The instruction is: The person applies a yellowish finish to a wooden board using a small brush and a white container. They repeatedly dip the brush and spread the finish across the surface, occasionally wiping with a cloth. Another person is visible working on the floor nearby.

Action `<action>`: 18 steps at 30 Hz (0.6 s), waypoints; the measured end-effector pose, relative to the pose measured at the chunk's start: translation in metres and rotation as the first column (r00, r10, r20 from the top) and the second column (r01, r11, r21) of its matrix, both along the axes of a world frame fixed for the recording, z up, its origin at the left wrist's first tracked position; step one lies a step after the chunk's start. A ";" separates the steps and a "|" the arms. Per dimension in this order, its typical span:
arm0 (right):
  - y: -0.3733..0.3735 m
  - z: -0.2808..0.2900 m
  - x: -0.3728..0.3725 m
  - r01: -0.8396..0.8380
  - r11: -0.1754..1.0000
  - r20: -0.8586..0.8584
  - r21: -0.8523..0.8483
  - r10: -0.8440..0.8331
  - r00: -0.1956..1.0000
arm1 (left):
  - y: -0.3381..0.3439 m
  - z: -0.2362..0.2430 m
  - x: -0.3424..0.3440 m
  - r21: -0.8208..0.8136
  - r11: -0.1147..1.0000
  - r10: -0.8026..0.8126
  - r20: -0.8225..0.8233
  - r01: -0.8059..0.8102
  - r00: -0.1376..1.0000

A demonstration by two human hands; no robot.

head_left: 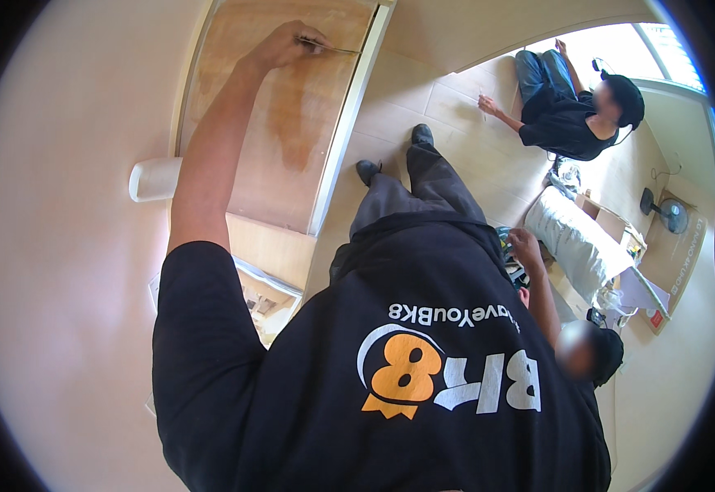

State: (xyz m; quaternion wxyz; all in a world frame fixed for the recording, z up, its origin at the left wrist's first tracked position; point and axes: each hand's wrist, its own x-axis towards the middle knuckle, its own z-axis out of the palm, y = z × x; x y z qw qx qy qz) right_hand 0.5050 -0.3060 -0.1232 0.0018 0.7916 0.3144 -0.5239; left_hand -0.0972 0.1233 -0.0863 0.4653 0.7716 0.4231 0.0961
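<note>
My left arm reaches up and left across a brown wooden panel [292, 156] with a pale edge strip and darker smeared patches. At its top, my left hand [288, 45] is closed on a thin flat tool [337, 49] that looks like a scraper seen edge-on. The tool's tip points right, at the panel's pale edge; whether it touches cannot be told. My right hand does not show; the right arm is hidden by my black shirt [357, 312].
A white rounded object [152, 180] juts out beside my forearm. One co-worker [578, 123] sits upper right; another co-worker's hand [525, 246] shows right of my hip. Beyond are a white sack [574, 242], a fan [670, 215] and flattened cardboard [677, 262] by the wall.
</note>
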 end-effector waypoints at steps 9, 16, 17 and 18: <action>-0.028 0.018 0.006 0.033 0.997 0.005 -0.075 -0.033 0.999 | 0.000 -0.001 -0.002 -0.075 0.995 -0.063 -0.026 0.061 0.998; -0.012 0.021 -0.006 -0.074 0.997 0.059 0.021 0.072 0.996 | -0.010 -0.003 -0.010 -0.129 0.990 -0.051 0.011 0.052 0.999; -0.010 0.020 -0.007 -0.066 0.998 0.055 0.019 0.065 0.996 | -0.015 -0.002 -0.011 -0.130 0.990 -0.042 0.027 0.045 0.999; -0.008 0.021 -0.008 -0.037 0.999 0.054 0.000 0.037 0.998 | -0.019 0.001 -0.010 -0.089 0.995 -0.047 0.016 0.048 0.999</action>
